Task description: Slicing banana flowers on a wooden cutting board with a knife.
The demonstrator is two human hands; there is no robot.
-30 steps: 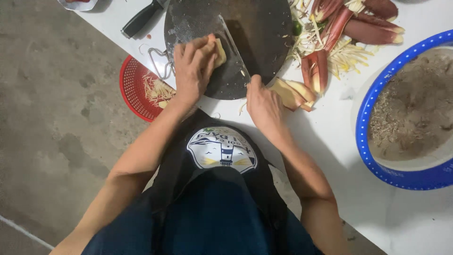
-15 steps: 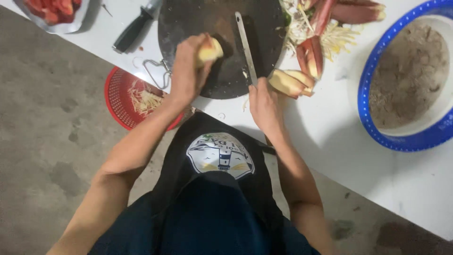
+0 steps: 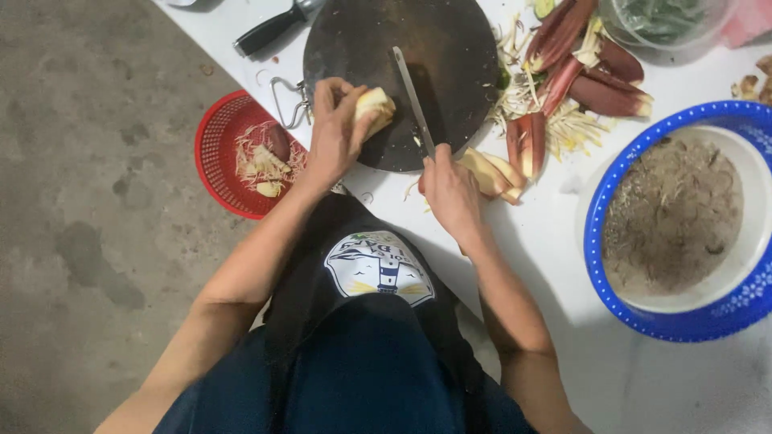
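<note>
Grey concrete floor (image 3: 72,201) on the person's left, white table (image 3: 563,241) ahead and to the right, crowded with prep. Round dark cutting board (image 3: 450,56) sits at the near edge of the table. Left hand (image 3: 338,133) is clenched around a pale yellow peeled chunk (image 3: 375,106), holding it over the left part of the board, cut face turned toward the blade. Right hand (image 3: 450,189) is wrapped around the handle of a knife (image 3: 414,100); blade lies on the board, long axis running away from the body and leaning slightly left, tip far, handle near. Chunk is just left of the blade, close but apart, so the left hand is the nearer one to it and the knife edge has to travel leftward to meet it. More pale peeled pieces (image 3: 490,170) lie just right of the right hand, touching the board rim. Purple-red husks and pale strips (image 3: 579,80) pile up beyond, on the right. Red basket (image 3: 213,153) stands on the floor beside the table edge, left of the left hand, holding pale scraps and a dark bit. Blue-rimmed basket (image 3: 643,309) on the right holds a white bowl (image 3: 752,201) of murky brownish water with shreds. Black-handled tool (image 3: 269,30) and a metal peeler (image 3: 287,100) lie off the board's left side.
</note>
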